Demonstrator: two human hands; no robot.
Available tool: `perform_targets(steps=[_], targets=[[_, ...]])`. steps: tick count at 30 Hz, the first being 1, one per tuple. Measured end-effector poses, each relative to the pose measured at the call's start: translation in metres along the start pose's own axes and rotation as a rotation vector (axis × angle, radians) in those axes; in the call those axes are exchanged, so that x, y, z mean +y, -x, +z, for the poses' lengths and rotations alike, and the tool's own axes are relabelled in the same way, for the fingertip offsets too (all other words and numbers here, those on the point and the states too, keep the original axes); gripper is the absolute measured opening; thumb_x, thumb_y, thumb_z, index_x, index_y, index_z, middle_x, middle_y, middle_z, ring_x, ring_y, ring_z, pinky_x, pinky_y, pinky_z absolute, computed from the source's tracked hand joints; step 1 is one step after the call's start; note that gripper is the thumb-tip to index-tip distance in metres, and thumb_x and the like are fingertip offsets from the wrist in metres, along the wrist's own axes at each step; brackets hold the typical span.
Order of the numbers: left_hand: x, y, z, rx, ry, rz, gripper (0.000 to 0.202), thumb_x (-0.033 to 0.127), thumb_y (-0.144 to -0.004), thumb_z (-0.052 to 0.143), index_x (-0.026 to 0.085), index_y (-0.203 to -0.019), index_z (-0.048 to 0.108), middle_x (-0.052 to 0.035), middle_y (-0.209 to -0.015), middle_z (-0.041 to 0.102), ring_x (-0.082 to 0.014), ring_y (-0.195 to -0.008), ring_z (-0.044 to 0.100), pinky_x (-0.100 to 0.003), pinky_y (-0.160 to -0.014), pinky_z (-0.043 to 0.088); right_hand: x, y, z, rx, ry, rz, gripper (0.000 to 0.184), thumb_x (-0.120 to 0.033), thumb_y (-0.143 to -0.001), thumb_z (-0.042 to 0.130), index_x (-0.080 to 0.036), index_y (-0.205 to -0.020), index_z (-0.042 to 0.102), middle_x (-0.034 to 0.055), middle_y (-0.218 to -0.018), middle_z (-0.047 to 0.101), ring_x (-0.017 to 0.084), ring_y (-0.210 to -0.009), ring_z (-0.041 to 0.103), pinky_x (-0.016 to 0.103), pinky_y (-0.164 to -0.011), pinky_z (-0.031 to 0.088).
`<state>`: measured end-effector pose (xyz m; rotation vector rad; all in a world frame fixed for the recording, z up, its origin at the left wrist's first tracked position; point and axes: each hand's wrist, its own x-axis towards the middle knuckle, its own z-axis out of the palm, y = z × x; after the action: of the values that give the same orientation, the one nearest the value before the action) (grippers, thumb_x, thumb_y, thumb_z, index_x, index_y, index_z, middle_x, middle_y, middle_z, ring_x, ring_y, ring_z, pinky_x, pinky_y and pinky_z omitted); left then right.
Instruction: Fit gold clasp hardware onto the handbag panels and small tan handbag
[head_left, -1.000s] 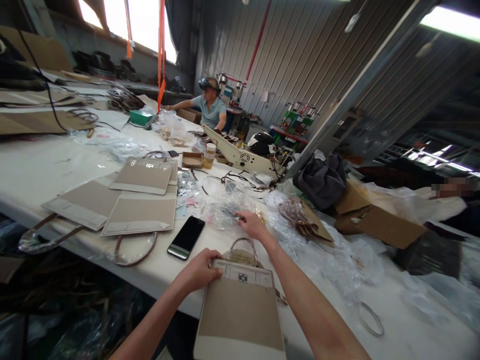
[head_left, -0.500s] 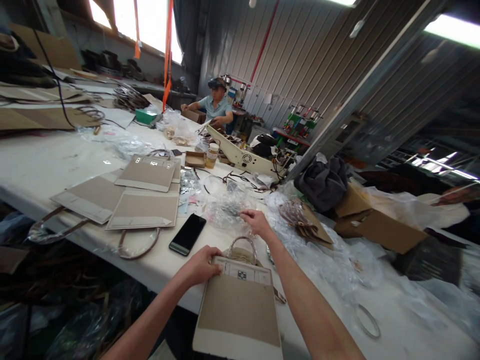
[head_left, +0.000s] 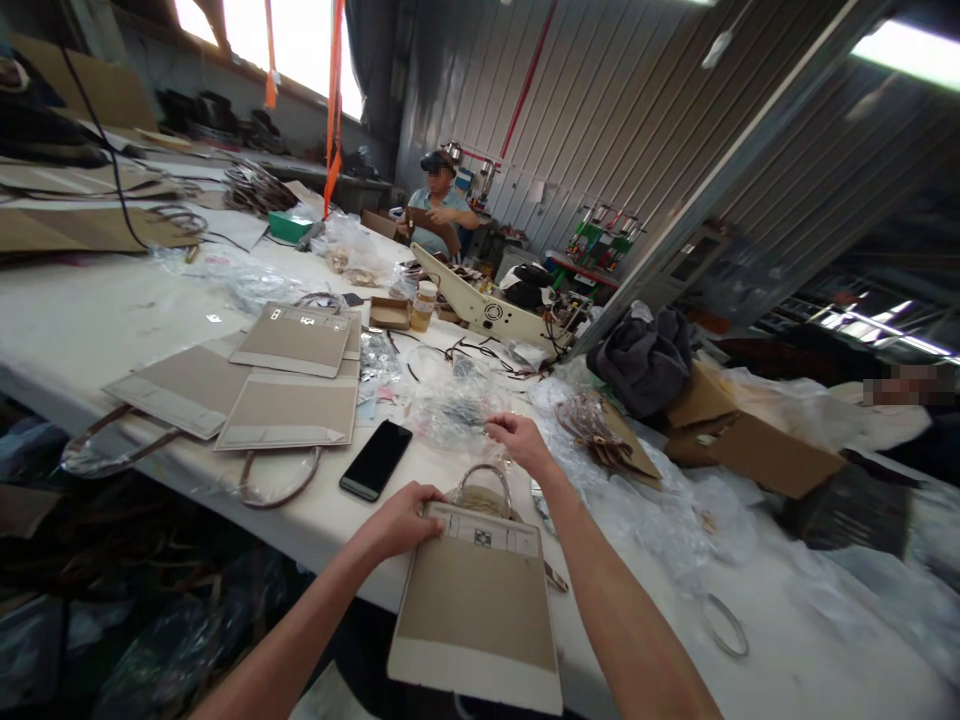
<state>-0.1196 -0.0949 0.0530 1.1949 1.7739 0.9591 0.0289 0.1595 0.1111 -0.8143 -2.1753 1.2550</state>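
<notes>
At the near edge of the white worktable [head_left: 112,310], the left hand [head_left: 405,520] grips the flat beige rectangular panel [head_left: 476,595], best held steady; the right hand [head_left: 527,447], beside crumpled clear plastic [head_left: 442,412], has an indeterminable grasp.

The white tabletop [head_left: 90,325] carries overlapping beige bag panels [head_left: 289,405] along its near edge, one brown handle [head_left: 105,423] reaching past it; a black phone [head_left: 376,460] lies just in from that edge. Crumpled clear plastic [head_left: 450,412] covers the middle, with a cardboard tray [head_left: 390,313], jar [head_left: 424,305] and green box [head_left: 289,228] toward the far edge.
</notes>
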Motion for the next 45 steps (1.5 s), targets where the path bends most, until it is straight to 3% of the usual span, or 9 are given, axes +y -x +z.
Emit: perform_targets(steps=[4, 8, 11, 14, 23, 27, 32, 37, 45], targets=[[0.003, 0.0, -0.002, -0.007, -0.002, -0.004, 0.048, 0.034, -0.074, 0.073, 0.019, -0.119, 0.083, -0.0076, -0.105, 0.073, -0.0258, -0.09, 0.066, -0.036, -0.087, 0.052, -0.026, 0.066, -0.015, -0.101, 0.025, 0.063, 0.042, -0.049, -0.086, 0.076, -0.017, -0.113, 0.08, 0.0058, -0.094, 0.078, 0.022, -0.081, 0.067, 0.032, -0.076, 0.052], [0.003, -0.005, -0.006, -0.056, 0.0, -0.002, 0.048, 0.038, -0.073, 0.076, 0.018, -0.116, 0.083, -0.0046, -0.088, 0.072, -0.025, -0.082, 0.065, -0.035, -0.084, 0.052, -0.05, 0.132, -0.02, -0.297, 0.211, 0.153, 0.019, -0.033, -0.092, 0.069, -0.021, -0.1, 0.082, 0.0015, -0.082, 0.075, 0.02, -0.074, 0.065, 0.029, -0.065, 0.046], [0.004, -0.007, -0.008, -0.083, -0.002, -0.001, 0.051, 0.042, -0.073, 0.076, 0.017, -0.116, 0.083, -0.0036, -0.082, 0.07, -0.0249, -0.08, 0.064, -0.035, -0.082, 0.051, -0.058, 0.156, -0.015, -0.301, 0.352, 0.129, 0.017, -0.027, -0.094, 0.065, -0.024, -0.094, 0.082, 0.0006, -0.081, 0.075, 0.02, -0.075, 0.066, 0.03, -0.068, 0.047], [0.006, -0.005, -0.008, -0.064, -0.021, 0.009, 0.054, 0.045, -0.074, 0.074, 0.016, -0.119, 0.082, -0.0043, -0.083, 0.07, -0.0251, -0.08, 0.063, -0.036, -0.083, 0.051, -0.055, 0.162, -0.012, -0.224, 0.37, 0.068, 0.017, -0.026, -0.093, 0.068, -0.025, -0.093, 0.085, 0.0028, -0.093, 0.08, 0.023, -0.087, 0.07, 0.032, -0.08, 0.051], [0.003, -0.002, -0.004, -0.046, 0.008, 0.039, 0.048, 0.041, -0.076, 0.074, 0.016, -0.117, 0.082, -0.0036, -0.082, 0.072, -0.0236, -0.078, 0.063, -0.033, -0.08, 0.051, -0.05, 0.162, -0.018, -0.261, 0.388, 0.05, 0.017, -0.025, -0.094, 0.067, -0.024, -0.093, 0.084, 0.0014, -0.091, 0.079, 0.022, -0.084, 0.071, 0.03, -0.075, 0.05], [0.003, -0.001, -0.003, -0.031, 0.013, 0.063, 0.046, 0.042, -0.075, 0.075, 0.017, -0.113, 0.083, -0.0033, -0.083, 0.073, -0.0224, -0.076, 0.062, -0.033, -0.076, 0.049, -0.05, 0.163, -0.02, -0.144, 0.335, 0.057, 0.016, -0.029, -0.095, 0.068, -0.023, -0.094, 0.083, 0.0039, -0.093, 0.079, 0.023, -0.085, 0.07, 0.032, -0.076, 0.051], [0.002, 0.003, -0.01, -0.084, 0.185, -0.007, 0.058, 0.05, -0.072, 0.081, 0.016, -0.119, 0.08, -0.004, -0.083, 0.072, -0.0225, -0.076, 0.064, -0.031, -0.066, 0.048, -0.048, 0.17, -0.009, 0.049, 0.158, 0.025, 0.03, -0.033, -0.102, 0.065, -0.023, -0.129, 0.072, -0.0012, -0.084, 0.07, 0.019, -0.074, 0.062, 0.03, -0.071, 0.047], [0.0, 0.01, -0.024, -0.115, 0.299, 0.013, 0.048, 0.05, -0.075, 0.083, 0.014, -0.108, 0.081, -0.0102, -0.099, 0.08, -0.0256, -0.092, 0.072, -0.032, -0.08, 0.053, -0.054, 0.173, 0.0, 0.152, 0.187, -0.028, 0.02, -0.031, -0.104, 0.06, -0.021, -0.104, 0.077, 0.003, -0.091, 0.072, 0.019, -0.074, 0.06, 0.031, -0.067, 0.045], [-0.005, 0.006, -0.019, -0.056, 0.346, -0.053, 0.035, 0.041, -0.066, 0.084, 0.013, -0.088, 0.079, -0.0059, -0.078, 0.076, -0.0206, -0.073, 0.066, -0.03, -0.068, 0.047, -0.066, 0.172, 0.056, -0.05, 0.334, -0.208, 0.026, -0.016, -0.104, 0.063, -0.024, -0.123, 0.079, 0.007, -0.118, 0.073, 0.024, -0.103, 0.069, 0.036, -0.091, 0.055]])
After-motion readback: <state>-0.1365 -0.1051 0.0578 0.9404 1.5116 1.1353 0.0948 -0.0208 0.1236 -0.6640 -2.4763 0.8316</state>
